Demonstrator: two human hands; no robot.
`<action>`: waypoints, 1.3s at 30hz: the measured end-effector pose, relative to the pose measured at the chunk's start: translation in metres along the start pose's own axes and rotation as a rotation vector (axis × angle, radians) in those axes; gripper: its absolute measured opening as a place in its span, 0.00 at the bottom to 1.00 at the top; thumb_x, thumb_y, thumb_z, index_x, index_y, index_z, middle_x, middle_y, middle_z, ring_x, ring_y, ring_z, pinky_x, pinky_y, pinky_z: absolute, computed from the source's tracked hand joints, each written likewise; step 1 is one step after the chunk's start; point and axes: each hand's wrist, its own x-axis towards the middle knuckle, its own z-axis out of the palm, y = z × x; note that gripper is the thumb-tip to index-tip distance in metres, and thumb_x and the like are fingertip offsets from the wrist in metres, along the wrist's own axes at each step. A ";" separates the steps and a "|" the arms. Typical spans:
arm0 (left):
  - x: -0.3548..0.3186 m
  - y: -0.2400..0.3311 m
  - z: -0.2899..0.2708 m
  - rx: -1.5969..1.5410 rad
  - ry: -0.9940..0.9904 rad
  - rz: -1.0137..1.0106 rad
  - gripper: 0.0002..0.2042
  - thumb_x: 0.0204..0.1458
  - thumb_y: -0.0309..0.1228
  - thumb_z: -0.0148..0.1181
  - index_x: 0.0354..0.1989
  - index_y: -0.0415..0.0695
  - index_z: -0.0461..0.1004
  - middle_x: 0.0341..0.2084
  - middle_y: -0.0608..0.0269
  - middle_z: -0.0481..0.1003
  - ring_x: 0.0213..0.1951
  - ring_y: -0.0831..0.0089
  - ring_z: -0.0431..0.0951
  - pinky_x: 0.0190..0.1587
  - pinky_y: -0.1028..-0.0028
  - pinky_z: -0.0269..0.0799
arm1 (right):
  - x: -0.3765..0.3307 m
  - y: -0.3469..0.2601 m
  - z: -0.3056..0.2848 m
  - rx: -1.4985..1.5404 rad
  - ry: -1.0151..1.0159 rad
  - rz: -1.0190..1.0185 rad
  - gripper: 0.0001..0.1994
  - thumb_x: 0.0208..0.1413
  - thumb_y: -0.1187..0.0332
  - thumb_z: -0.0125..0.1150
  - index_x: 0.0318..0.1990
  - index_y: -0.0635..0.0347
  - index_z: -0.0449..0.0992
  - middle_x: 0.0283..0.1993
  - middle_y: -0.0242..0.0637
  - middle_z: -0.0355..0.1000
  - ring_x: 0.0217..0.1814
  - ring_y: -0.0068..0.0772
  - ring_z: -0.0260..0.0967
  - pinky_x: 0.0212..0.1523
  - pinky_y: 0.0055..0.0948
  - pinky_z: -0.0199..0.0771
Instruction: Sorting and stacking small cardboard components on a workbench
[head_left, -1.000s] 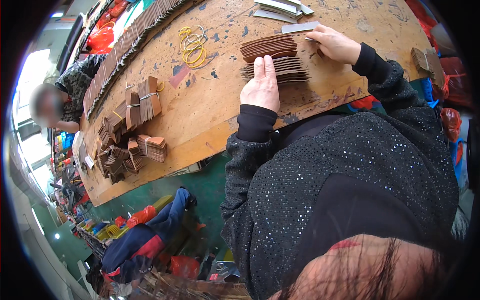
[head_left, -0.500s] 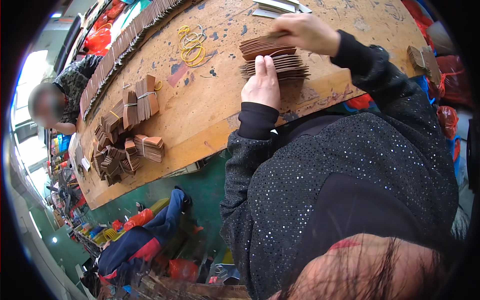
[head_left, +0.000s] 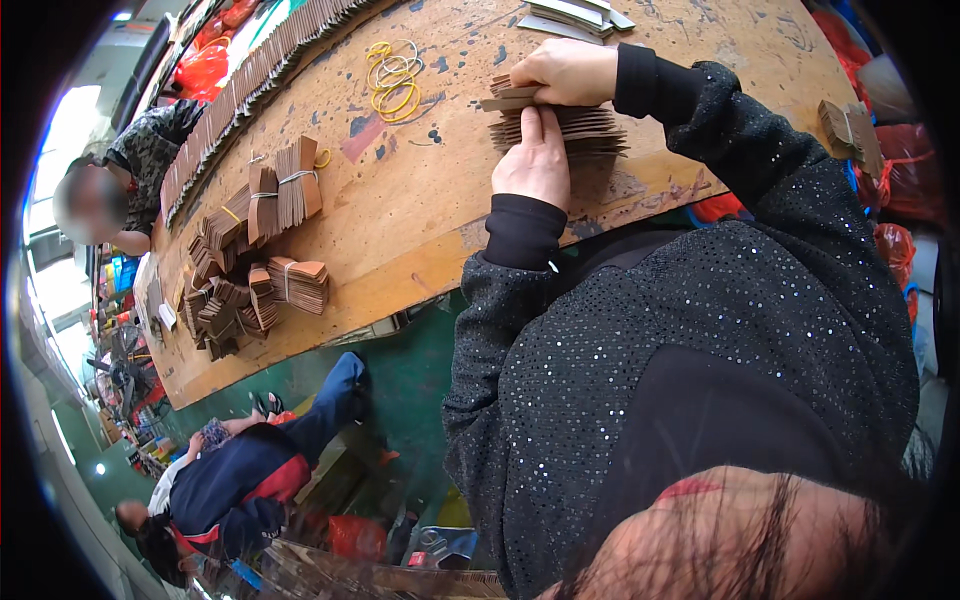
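A stack of thin brown cardboard pieces (head_left: 590, 133) sits near the table's front edge. My left hand (head_left: 533, 172) is on the stack's left part, index and middle fingers straight and close together, the other fingers folded. Just beyond it, my right hand (head_left: 575, 76) pinches a flat cardboard strip (head_left: 507, 103) between thumb and fingers, over the far part of the stack. The strip reaches out to the left, close to my left fingertips. My right hand partly hides the pieces behind it.
Yellow and white rubber bands (head_left: 395, 85) lie left of the stack. Further left are several banded cardboard bundles (head_left: 297, 285). A long row of pieces (head_left: 265, 80) lines the far side. White strips (head_left: 575, 18) lie at the back. A person (head_left: 150, 165) is at the far left.
My right hand has moved left and slightly down, and the strip in it now lies across the stack beside my left fingers. A person on the floor at lower left has shifted posture.
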 end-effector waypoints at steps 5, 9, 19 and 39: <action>-0.001 0.006 -0.002 -0.011 0.016 -0.008 0.26 0.44 0.23 0.53 0.56 0.39 0.59 0.53 0.49 0.62 0.33 0.59 0.78 0.33 0.67 0.76 | 0.005 -0.016 0.003 -0.266 -0.020 0.110 0.08 0.42 0.70 0.59 0.33 0.59 0.75 0.30 0.43 0.75 0.35 0.47 0.74 0.34 0.39 0.75; 0.000 0.012 -0.006 -0.035 -0.022 -0.062 0.26 0.44 0.22 0.52 0.57 0.39 0.59 0.57 0.46 0.60 0.30 0.56 0.78 0.32 0.66 0.76 | 0.003 -0.010 -0.002 -0.249 -0.063 0.106 0.06 0.42 0.70 0.59 0.30 0.60 0.74 0.28 0.45 0.74 0.35 0.48 0.74 0.34 0.40 0.74; 0.004 0.000 -0.012 -0.067 -0.128 -0.062 0.31 0.44 0.27 0.57 0.60 0.40 0.56 0.59 0.48 0.59 0.42 0.55 0.77 0.42 0.65 0.74 | -0.027 0.014 0.004 0.190 0.256 0.157 0.10 0.54 0.68 0.55 0.41 0.64 0.70 0.31 0.50 0.71 0.35 0.52 0.71 0.36 0.39 0.70; 0.010 0.003 -0.022 -0.045 -0.195 -0.040 0.32 0.43 0.27 0.60 0.59 0.39 0.56 0.59 0.51 0.58 0.40 0.54 0.77 0.41 0.63 0.75 | -0.059 0.027 -0.009 0.423 0.366 0.299 0.08 0.61 0.68 0.49 0.43 0.60 0.71 0.31 0.39 0.73 0.29 0.28 0.73 0.28 0.25 0.74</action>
